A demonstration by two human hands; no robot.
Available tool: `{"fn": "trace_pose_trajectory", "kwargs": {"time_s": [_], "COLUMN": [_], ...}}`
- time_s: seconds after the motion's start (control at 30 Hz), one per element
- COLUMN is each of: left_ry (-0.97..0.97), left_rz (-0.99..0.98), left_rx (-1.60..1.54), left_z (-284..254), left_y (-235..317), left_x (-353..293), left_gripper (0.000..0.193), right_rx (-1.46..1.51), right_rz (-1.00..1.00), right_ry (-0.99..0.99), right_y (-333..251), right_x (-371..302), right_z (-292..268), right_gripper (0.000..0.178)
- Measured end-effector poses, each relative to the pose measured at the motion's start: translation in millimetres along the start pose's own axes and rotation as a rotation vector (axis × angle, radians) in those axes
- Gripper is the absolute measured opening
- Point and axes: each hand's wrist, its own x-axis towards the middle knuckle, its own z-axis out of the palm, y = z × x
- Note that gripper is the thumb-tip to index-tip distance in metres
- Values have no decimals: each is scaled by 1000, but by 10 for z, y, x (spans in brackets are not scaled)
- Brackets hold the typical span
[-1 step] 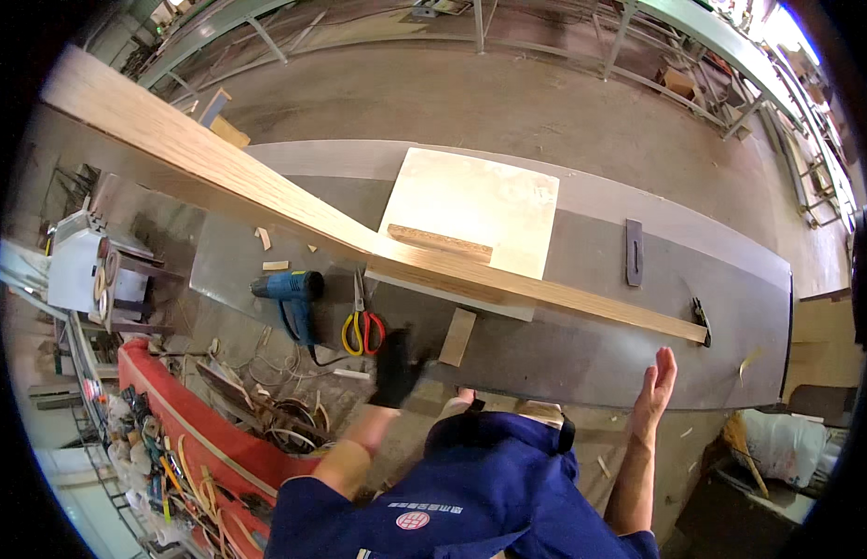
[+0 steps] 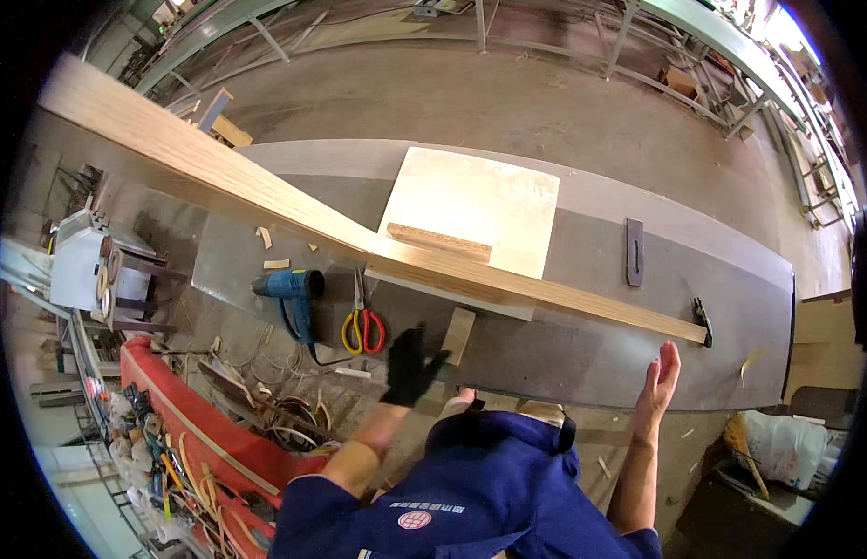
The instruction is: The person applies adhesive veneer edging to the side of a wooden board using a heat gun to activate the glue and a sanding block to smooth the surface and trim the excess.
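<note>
Across the table: the long wooden strip is running from upper left to lower right, ahead of both hands.
Left hand: gloved in black, it is holding its fingers spread, just beside the wood block; whether they are touching cannot be told.
Right hand: bare, it is standing open, fingers straight, on the near side of the strip's right end and apart from it.
Count: one long strip, one wood block, one pale board, one short strip, one heat gun, one pair of scissors, one slotted plate and one black tool are showing.
Left side: the heat gun and scissors are lying near the gloved hand.
Right side: the black tool is sitting at the strip's end, the slotted plate lying beyond.
Obstruction: the long strip is crossing the pale board and hiding part of it.
</note>
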Motion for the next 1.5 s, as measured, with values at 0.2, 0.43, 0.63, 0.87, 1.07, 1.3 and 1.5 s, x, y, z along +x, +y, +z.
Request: {"fn": "trace_pose_trajectory", "kwargs": {"time_s": [0.2,0.43,0.63,0.87,1.07,1.3,1.5], "left_ry": [-128,285,335,4,-104,-96,-167], "left_rz": [-397,4,-84,93,199,64,57], "left_rx": [-46,-32,223,90,22,161,183], "left_z": [475,-739,-1145,-703,-445,-728,-720], "left_y": [648,1945,2773,3876,4228,4233,4349], "left_x": [158,-164,742,800,762,751,867], "left_gripper": [64,50,48,61,62,63,65], "right_rx": [165,287,273,290,551,274,282], "right_rz": [-110,-97,-147,-110,201,-189,-118], "right_ry": [-309,-609,-664,-672,-650,-674,-659], "right_y": [-92,-357,-344,-169,-258,-240,-126], "right_x": [610,782,933,928,865,917,884], "right_z": [115,265,292,310,274,310,312], "right_gripper": [74,64,28,23,27,20,24]}}
